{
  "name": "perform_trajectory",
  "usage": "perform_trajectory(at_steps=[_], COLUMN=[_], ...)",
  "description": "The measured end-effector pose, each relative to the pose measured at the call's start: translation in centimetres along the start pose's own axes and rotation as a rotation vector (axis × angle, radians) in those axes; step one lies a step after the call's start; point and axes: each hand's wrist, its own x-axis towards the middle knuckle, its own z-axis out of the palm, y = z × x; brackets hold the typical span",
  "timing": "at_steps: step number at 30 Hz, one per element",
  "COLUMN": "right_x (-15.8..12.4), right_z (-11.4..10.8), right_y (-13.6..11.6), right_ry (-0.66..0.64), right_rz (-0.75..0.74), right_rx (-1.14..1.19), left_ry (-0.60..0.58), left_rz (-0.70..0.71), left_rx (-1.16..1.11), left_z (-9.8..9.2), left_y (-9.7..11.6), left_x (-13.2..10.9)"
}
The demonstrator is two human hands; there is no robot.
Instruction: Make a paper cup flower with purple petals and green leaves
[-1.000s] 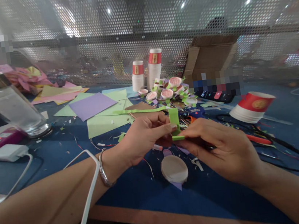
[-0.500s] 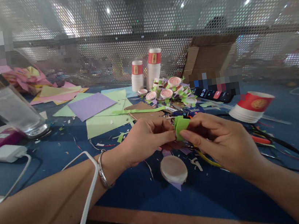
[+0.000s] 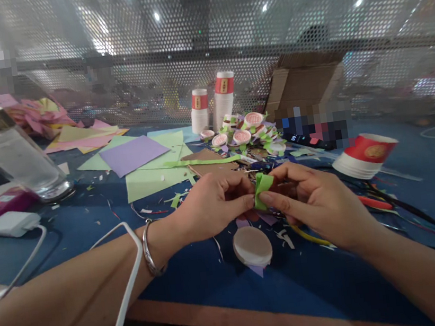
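The left hand [image 3: 211,206] and right hand [image 3: 319,205] pinch a folded green paper strip [image 3: 262,185] in closed fingertips, just above the blue table [image 3: 200,277]. The red labels on the white cups [image 3: 225,100] are unreadable. A perforated screen [image 3: 201,37] stands behind.

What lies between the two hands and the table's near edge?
In the head view, a white disc lies there, near the left hand and right hand, which pinch a green strip.

Head camera, close above the desk [image 3: 202,288]
It is looking forward and down onto the left hand [image 3: 210,204] and right hand [image 3: 319,208].
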Motion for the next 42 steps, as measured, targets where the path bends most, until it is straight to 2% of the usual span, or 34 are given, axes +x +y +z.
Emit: perform_trajectory(at_steps=[9,13,16,26,42], right_x=[0.12,0.1,0.06,0.08,-0.17], right_z=[-0.17,-0.16,-0.28,-0.45,-0.61], right_y=[-0.35,-0.54,-0.43,-0.56,-0.59], right_ry=[-0.077,-0.11,-0.087,-0.081,-0.081], right_rz=[0.106,0.1,0.1,0.087,0.084], right_rx=[0.143,0.144,0.145,0.102,0.09], left_ry=[-0.137,-0.14,-0.141,-0.182,-0.158], left_rz=[-0.12,-0.148,-0.161,-0.167,-0.189], left_rx=[-0.193,-0.182,-0.181,-0.312,-0.234], left_z=[-0.2,-0.27,-0.3,-0.19,-0.11], left_y=[-0.36,-0.22,-0.01,0.0,-0.26], left_x=[0.09,0.08,0.04,-0.05,-0.06])
